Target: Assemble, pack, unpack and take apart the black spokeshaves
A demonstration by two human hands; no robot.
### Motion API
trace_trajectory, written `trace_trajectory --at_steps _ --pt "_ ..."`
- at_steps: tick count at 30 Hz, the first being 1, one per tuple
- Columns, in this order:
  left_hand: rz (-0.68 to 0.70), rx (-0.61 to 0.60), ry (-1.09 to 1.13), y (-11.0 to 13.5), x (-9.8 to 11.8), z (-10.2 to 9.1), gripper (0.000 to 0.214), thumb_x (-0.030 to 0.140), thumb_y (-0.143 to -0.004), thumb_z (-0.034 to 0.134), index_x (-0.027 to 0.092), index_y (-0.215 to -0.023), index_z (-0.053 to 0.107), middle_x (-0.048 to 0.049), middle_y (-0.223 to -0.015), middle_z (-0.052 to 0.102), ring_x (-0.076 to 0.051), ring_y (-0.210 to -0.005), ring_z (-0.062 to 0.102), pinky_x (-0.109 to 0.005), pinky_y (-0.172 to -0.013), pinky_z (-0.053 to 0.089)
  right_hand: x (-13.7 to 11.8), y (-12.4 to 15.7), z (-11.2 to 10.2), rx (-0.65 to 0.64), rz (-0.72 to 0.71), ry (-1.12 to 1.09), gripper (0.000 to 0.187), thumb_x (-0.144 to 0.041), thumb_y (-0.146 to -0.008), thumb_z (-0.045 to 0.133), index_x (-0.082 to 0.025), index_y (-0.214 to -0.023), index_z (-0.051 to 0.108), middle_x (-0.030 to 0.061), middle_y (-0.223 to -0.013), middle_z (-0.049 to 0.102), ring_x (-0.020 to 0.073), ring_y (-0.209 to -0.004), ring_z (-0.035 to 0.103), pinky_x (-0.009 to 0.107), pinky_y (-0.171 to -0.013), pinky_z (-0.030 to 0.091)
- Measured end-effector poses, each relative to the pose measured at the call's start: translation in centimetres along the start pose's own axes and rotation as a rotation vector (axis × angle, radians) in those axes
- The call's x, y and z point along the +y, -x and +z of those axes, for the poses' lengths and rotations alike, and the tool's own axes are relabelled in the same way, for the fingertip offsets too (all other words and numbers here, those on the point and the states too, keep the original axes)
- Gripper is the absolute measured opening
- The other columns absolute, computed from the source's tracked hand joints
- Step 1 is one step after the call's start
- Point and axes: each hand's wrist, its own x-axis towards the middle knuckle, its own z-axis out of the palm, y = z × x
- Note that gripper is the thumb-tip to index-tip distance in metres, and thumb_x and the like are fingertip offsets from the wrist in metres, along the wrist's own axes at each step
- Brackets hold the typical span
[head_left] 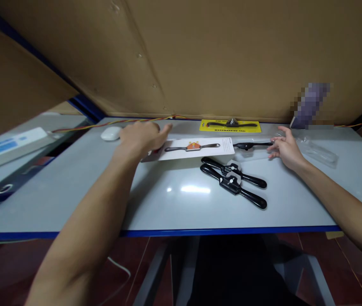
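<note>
My left hand (142,137) lies palm down on the left end of a white printed card (200,148) that pictures a spokeshave; its fingers are stretched out flat. My right hand (285,148) reaches to the right end of a black spokeshave (251,145) that lies in clear plastic packaging, with the fingers spread and touching its handle tip. Two more black spokeshaves (233,180) lie side by side on the table in front of the card.
A yellow packaged spokeshave (230,125) lies at the back by the cardboard wall. A white mouse (111,133) and a red-yellow cable (111,123) are at the back left. Clear plastic wrap (318,151) sits at the right. The table's blue front edge (200,232) is near me.
</note>
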Motion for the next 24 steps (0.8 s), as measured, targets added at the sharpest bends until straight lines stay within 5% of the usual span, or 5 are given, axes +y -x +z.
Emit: trace_trajectory --at_steps 6,24 --pt "0.074 0.104 0.053 1.5 1.8 -0.3 0.076 0.065 -0.101 0.035 0.012 -0.145 0.067 -0.0292 -0.132 0.071 -0.054 -0.126 0.063 -0.062 -0.096 0.051 0.1 0.2 -0.1 -0.049 -0.046 0.003 0.070 -0.030 -0.059 0.063 -0.035 -0.126 0.044 -0.0003 -0.106 0.048 0.0148 -0.073 0.063 0.030 -0.050 0.059" --pt "0.302 0.365 0.294 1.9 3.2 2.0 0.056 0.053 -0.106 0.033 0.023 -0.136 0.068 -0.0147 -0.129 0.072 -0.038 -0.124 0.064 -0.045 -0.098 0.048 -0.2 1.3 -0.1 -0.110 -0.093 0.062 0.070 -0.034 -0.063 0.069 -0.033 -0.130 0.049 0.0039 -0.120 0.046 0.0157 -0.076 0.065 0.038 -0.058 0.064"
